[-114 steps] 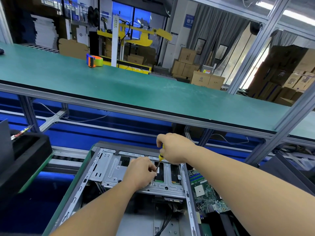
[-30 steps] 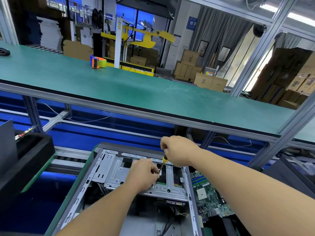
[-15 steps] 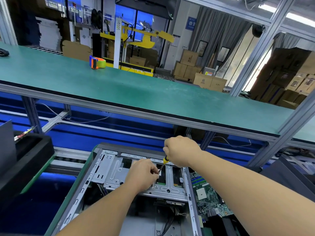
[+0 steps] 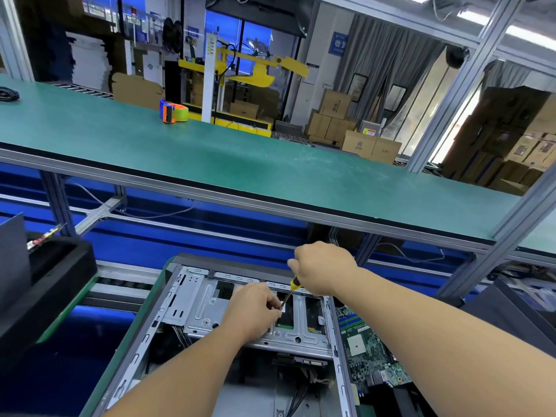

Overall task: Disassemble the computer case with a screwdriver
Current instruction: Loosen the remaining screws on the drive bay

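An open computer case (image 4: 144,341) lies on its side at the bottom of the view, its metal frame uppermost and its interior exposed, with a silver drive cage (image 4: 207,308) spanning the upper part of it. The right hand (image 4: 323,267) is curled around the handle of a small screwdriver (image 4: 289,291), of which only a yellow-and-black section and the thin shaft show below the fist; the shaft slants down and to the left toward the drive cage. The left hand (image 4: 254,311) rests on the cage with its fingers bent, thumb and fingertips gathered right at the screwdriver's tip (whether they pinch the tip itself or a screw cannot be told, as the spot is too small and partly covered). Both forearms reach in from the lower edge of the view. To the right of the cage, inside the case, a green motherboard (image 4: 370,353) is visible, and dark cables (image 4: 296,398) run along the case floor below the cage. Above and behind the case stretches a long green-topped workbench (image 4: 240,158) on an aluminium frame, and on it, well apart from the hands, sits an orange and blue tape dispenser (image 4: 174,112). A black foam tray (image 4: 51,278) stands to the left of the case. Stacked cardboard boxes (image 4: 340,121) fill the background.
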